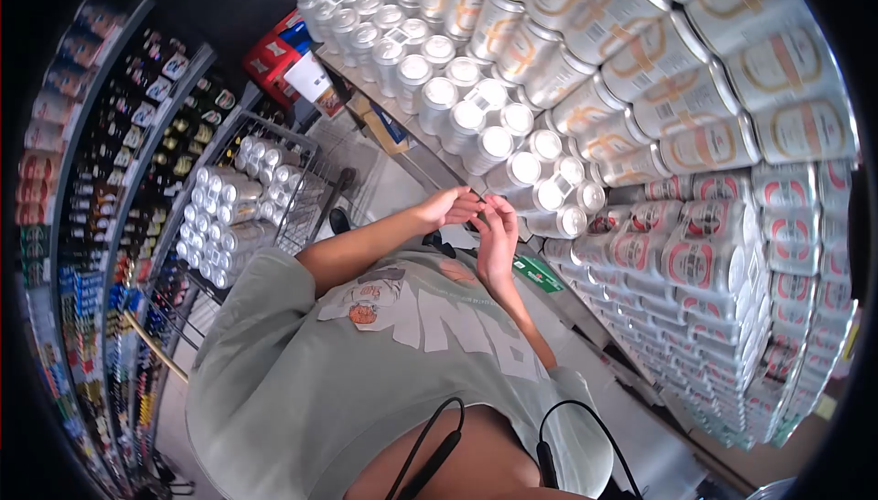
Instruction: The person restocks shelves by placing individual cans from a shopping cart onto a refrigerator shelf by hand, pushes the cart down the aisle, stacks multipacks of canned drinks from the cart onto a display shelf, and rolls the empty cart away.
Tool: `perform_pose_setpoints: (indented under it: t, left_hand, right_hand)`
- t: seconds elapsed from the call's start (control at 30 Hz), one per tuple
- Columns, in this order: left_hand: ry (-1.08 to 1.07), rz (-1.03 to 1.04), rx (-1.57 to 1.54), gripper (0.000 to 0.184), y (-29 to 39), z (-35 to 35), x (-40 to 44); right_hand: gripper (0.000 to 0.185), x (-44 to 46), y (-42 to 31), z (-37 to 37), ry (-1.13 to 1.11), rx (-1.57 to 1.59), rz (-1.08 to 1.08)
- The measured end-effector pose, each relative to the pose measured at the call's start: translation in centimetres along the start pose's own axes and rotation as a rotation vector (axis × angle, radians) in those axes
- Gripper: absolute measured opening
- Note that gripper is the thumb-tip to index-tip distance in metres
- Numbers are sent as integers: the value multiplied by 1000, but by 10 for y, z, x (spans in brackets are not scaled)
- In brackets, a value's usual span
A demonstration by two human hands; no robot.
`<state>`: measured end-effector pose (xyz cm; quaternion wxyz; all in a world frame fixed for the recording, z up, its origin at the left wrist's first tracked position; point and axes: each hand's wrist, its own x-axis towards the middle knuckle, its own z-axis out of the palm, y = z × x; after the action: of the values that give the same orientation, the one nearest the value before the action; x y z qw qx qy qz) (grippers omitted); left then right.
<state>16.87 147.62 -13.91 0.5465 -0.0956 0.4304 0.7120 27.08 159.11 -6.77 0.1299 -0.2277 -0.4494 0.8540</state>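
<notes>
My left hand (450, 208) and my right hand (497, 230) meet in front of my chest, fingertips together. Both are closed in a pinch around something small and dark that is too small to name. Just beyond them stand rows of silver-topped cans (496, 145) on a ledge, upright and packed close. Neither hand visibly touches a can. To the right of my right hand is a stack of red-and-silver cans (631, 251).
A wire cart (302, 212) at left holds packs of silver cans (229, 216). Bottle shelves (114, 189) line the far left. Orange-and-white cans (672, 97) rise high at right. Red boxes (272, 68) stand at the back. A green box (538, 273) lies near the ledge.
</notes>
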Motion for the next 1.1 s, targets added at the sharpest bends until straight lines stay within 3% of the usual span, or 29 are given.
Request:
perform_pose_setpoints:
  t: [0.1, 0.17, 0.3, 0.37, 0.47, 0.57, 0.7, 0.77, 0.8, 0.87, 0.93, 1.0, 1.1]
  left_hand:
    - [190, -74, 48, 39, -59, -61, -22]
    - [200, -87, 227, 36, -88, -104, -43]
    - [434, 120, -76, 29, -108, -153, -110]
    - [603, 254, 146, 22, -115, -181, -130]
    - [749, 387, 39, 21, -117, -201, -157]
    - [736, 358, -51, 20, -105, -220, -176]
    - [725, 500, -103, 20, -87, -268, -183]
    - [742, 768, -131, 24, -86, -310, -178]
    - [745, 778, -162, 24, -71, -316, -195]
    - [728, 639, -697, 27, -25, -325, -250]
    - [513, 801, -1074, 26, -23, -364, -263]
    - [497, 921, -1359, 22, -25, -402, -268]
    - [534, 915, -1555, 15, -31, -446, -273]
  right_hand:
    - [11, 17, 29, -4, -136, -78, 257]
    - [10, 21, 45, 4, -208, -161, 321]
    - [9, 34, 84, 36, -378, -253, 449]
    - [7, 39, 95, 66, -461, -341, 504]
    - [9, 52, 121, 123, -721, -489, 416]
    - [11, 64, 150, 187, -881, -486, 426]
    - [13, 63, 189, 287, -1037, -483, 447]
    - [13, 58, 218, 326, -1119, -466, 460]
    - [13, 55, 233, 343, -1180, -421, 457]
    - [12, 37, 254, 385, -1200, -461, 440]
    - [9, 35, 283, 415, -1230, -814, 534]
    - [8, 34, 317, 452, -1314, -772, 624]
    - [19, 14, 369, 524, -1436, -919, 594]
